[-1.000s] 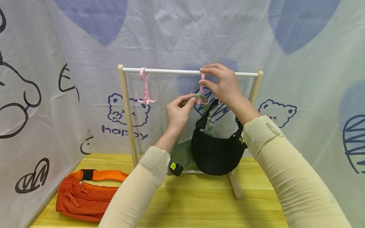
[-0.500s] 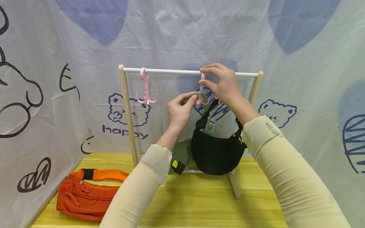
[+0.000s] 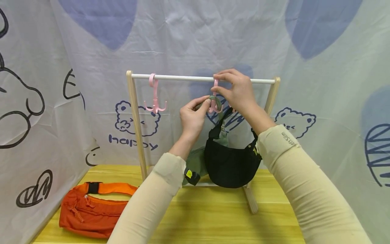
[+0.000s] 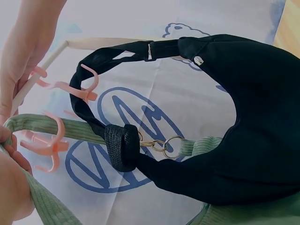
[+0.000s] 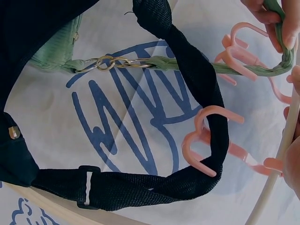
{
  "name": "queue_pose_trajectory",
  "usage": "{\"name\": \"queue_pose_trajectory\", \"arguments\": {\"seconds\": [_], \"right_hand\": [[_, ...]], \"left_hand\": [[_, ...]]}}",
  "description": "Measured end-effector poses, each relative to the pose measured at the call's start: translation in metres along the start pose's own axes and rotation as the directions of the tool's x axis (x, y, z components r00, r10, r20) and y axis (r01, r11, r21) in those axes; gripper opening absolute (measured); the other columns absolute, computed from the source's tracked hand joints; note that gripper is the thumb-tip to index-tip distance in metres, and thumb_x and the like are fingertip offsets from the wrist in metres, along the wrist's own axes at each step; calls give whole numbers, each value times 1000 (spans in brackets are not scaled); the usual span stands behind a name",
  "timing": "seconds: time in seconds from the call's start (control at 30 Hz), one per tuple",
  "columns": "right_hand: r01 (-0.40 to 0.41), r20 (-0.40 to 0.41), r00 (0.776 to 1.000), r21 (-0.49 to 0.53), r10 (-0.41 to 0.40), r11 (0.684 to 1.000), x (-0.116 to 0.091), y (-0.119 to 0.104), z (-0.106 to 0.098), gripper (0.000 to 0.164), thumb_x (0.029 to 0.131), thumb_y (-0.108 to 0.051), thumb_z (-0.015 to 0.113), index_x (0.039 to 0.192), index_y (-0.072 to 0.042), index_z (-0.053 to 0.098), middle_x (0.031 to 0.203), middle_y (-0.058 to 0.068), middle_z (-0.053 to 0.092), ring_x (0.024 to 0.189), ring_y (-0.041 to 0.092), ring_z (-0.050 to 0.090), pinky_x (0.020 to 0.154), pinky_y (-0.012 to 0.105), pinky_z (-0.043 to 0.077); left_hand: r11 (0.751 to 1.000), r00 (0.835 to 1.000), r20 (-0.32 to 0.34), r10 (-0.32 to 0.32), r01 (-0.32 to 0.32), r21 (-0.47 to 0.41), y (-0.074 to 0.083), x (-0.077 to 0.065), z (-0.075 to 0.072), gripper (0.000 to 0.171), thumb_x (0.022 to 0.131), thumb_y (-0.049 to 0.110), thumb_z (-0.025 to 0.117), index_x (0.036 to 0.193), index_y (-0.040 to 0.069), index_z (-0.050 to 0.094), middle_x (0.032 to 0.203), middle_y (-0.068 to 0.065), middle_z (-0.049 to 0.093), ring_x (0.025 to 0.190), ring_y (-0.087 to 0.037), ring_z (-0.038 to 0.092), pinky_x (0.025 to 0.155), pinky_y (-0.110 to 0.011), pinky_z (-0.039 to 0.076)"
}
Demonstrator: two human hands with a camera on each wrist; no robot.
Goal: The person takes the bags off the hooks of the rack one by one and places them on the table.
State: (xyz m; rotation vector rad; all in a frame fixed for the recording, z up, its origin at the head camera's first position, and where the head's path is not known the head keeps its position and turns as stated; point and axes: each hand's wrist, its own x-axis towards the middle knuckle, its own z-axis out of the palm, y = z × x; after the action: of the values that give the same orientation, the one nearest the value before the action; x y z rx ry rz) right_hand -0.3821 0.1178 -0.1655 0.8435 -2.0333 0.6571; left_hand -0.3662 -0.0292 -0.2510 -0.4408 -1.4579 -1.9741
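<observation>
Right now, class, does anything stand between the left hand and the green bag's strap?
Nothing visible: the left hand pinches the green strap. Lower down, the black bag hangs in front of part of the green bag.

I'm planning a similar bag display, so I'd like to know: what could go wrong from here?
The green strap could slip off the pink hook if the left hand, pinching it there, lets go early; whether it is seated is hard to tell.
It might also snag on the black strap, which crosses in front of it.
The hook could swing or slide along the white rail once the right hand, at its top, lets go.
</observation>
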Motion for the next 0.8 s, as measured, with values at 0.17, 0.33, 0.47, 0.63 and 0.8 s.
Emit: {"name": "queue_pose_trajectory", "arguments": {"seconds": [0.17, 0.33, 0.47, 0.63, 0.8], "right_hand": [[-11, -3, 1000, 6, 11, 1000, 1, -1, 0, 38, 87, -18, 85, 121, -4, 77, 123, 12, 72, 119, 29, 67, 102, 44, 54], [-28, 11, 1000, -1, 28, 1000, 1, -2, -1, 39, 87, -20, 85, 122, -4, 76, 125, 11, 72, 121, 28, 66, 104, 43, 53], [-42, 24, 999, -1, 42, 999, 1, -3, -1, 40, 88, -20, 85, 123, -5, 76, 126, 11, 72, 122, 28, 65, 105, 43, 52], [-31, 15, 999, 1, 31, 1000, 1, -4, -1, 42, 86, -22, 86, 123, -5, 76, 125, 11, 72, 120, 28, 66, 104, 43, 52], [-25, 1, 1000, 9, 25, 1000, 0, -3, -1, 40, 86, -20, 86, 122, -5, 76, 124, 11, 72, 119, 28, 66, 104, 43, 52]], "left_hand": [[1000, 999, -40, -1, 0, -21, 2, 2, 5, 16, 93, 3, 77, 107, -4, 79, 97, -21, 78, 71, -2, 67, 60, -15, 50], [999, 999, -52, -18, 16, -32, 5, 1, 9, 16, 93, 4, 78, 107, -3, 80, 98, -16, 79, 73, -3, 68, 61, -15, 52], [999, 998, -49, -31, 29, -34, 5, -1, 9, 17, 93, 5, 78, 107, -3, 80, 100, -15, 79, 76, -3, 69, 64, -16, 54], [998, 999, -36, -31, 29, -55, 5, -2, 10, 18, 93, 5, 78, 108, -4, 79, 101, -17, 78, 79, -4, 71, 68, -17, 56], [997, 999, -25, -26, 24, -69, 6, -3, 12, 18, 93, 5, 78, 109, -5, 79, 102, -18, 78, 80, -5, 71, 75, -26, 61]]}}
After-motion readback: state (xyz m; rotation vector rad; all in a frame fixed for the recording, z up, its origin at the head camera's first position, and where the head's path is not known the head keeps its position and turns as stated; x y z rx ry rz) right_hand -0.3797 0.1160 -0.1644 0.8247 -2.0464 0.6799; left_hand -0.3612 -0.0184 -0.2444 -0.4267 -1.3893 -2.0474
